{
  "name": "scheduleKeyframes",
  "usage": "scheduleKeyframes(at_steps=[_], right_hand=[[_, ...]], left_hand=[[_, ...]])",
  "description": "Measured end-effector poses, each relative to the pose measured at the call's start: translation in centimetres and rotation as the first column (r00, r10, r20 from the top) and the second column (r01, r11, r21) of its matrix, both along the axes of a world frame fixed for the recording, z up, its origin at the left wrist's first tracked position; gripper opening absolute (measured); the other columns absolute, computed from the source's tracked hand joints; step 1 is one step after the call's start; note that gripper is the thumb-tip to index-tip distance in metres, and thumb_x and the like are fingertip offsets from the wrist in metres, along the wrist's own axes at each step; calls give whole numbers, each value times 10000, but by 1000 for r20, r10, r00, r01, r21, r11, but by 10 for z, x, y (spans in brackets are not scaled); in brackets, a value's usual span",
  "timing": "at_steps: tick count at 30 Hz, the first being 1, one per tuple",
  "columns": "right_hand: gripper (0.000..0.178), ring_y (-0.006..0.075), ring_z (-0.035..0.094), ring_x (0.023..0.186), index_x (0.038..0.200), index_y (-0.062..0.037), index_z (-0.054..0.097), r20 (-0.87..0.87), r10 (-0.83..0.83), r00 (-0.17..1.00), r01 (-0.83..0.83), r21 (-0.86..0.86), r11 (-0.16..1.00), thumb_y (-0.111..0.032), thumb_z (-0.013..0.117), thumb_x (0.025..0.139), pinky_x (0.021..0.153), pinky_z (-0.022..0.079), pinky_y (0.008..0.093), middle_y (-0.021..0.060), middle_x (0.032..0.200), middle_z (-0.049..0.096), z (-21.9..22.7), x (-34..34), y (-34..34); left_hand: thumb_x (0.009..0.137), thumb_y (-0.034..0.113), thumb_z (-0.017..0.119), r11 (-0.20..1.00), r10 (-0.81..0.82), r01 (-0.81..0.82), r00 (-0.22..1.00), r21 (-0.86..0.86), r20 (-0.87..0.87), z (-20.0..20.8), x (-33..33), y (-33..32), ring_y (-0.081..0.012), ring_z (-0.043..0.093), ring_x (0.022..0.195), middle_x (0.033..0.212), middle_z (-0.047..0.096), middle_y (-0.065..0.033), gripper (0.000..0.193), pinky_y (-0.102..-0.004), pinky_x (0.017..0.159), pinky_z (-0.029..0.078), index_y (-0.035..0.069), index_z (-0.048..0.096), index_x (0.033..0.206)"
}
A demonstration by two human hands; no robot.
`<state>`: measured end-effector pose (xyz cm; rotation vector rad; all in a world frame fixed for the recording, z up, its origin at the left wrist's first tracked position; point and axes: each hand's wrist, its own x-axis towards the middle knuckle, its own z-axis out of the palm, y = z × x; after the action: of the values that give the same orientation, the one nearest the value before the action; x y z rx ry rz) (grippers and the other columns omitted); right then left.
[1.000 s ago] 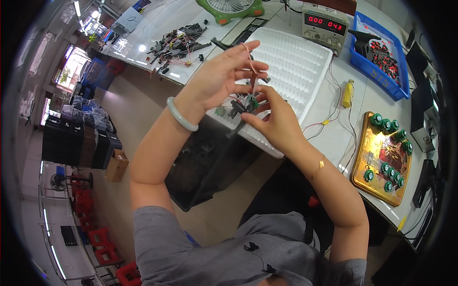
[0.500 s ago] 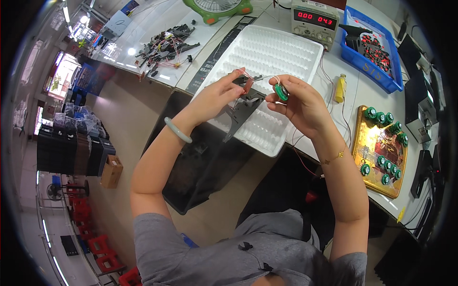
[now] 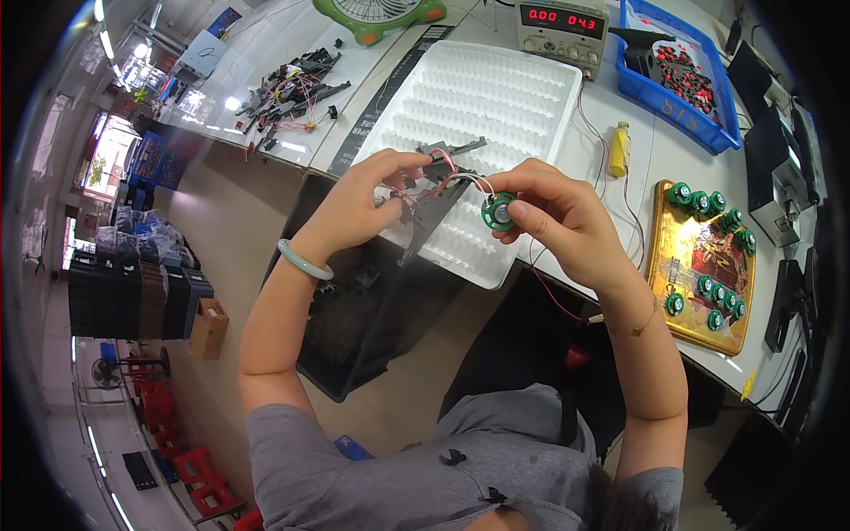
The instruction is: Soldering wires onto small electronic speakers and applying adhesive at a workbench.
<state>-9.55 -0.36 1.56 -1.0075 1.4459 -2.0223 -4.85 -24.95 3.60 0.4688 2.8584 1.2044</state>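
Observation:
My right hand [image 3: 560, 219] pinches a small round speaker [image 3: 498, 212] with a green rim and a silvery centre between thumb and fingers. From the speaker, thin red and white wires [image 3: 452, 173] run across to my left hand [image 3: 359, 202], whose curled fingers grip them; the fingertips are partly hidden. Beside and beneath the left fingers are black plastic parts [image 3: 456, 149], over the edge of a white ribbed tray [image 3: 496, 88]. Several more green speakers [image 3: 699, 202] stand on a gold tray [image 3: 662, 265] at the right.
Behind the white tray stands a power supply [image 3: 560, 37] with a red display. A blue bin [image 3: 691, 124] holds small red and black parts. A yellow-handled tool [image 3: 619, 149], a heap of wired black parts [image 3: 292, 93] and a green fan [image 3: 376, 18] lie around. Below the bench edge is a black bin [image 3: 354, 327].
My right hand has turned the speaker so its face shows and brought it slightly nearer me. My left hand has shifted left and nearer, and the wires between the hands show more.

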Motion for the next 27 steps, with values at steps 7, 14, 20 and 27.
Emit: scheduleKeyframes(at_steps=[7, 14, 20, 27], right_hand=[[223, 109, 516, 754, 1043, 21, 554, -27, -15, 1000, 16, 30, 999, -58, 492, 844, 677, 456, 236, 49, 875, 480, -3, 3, 0], [226, 106, 512, 754, 1029, 10, 560, -38, -32, 999, 33, 32, 999, -35, 480, 823, 666, 453, 230, 48, 874, 485, -7, 3, -6], [185, 95, 503, 734, 960, -3, 550, 64, -41, 997, 35, 90, 995, -54, 465, 804, 659, 424, 213, 25, 810, 494, -10, 3, -16], [181, 46, 421, 644, 909, -36, 519, 177, -201, 964, 152, 256, 955, -199, 517, 831, 560, 344, 197, -22, 714, 454, -22, 0, -57]], left_hand=[[622, -47, 439, 997, 27, -30, 999, -76, -42, 6, 10, -2, -214, 539, 824, 902, 540, -112, 480, -305, 796, 424, 33, 508, 1091], [710, -16, 513, 966, 128, -150, 985, -212, -116, 3, 14, -7, -228, 556, 817, 877, 570, -102, 317, -312, 750, 428, 41, 542, 1020], [720, -17, 541, 979, 161, -174, 979, -109, -122, 1, 16, -9, -185, 570, 755, 821, 594, -92, 202, -270, 693, 436, 3, 586, 916], [729, -17, 570, 972, 235, -235, 971, 15, -51, 0, 13, -3, -102, 560, 713, 792, 617, -64, 111, -223, 672, 434, -21, 605, 835]])
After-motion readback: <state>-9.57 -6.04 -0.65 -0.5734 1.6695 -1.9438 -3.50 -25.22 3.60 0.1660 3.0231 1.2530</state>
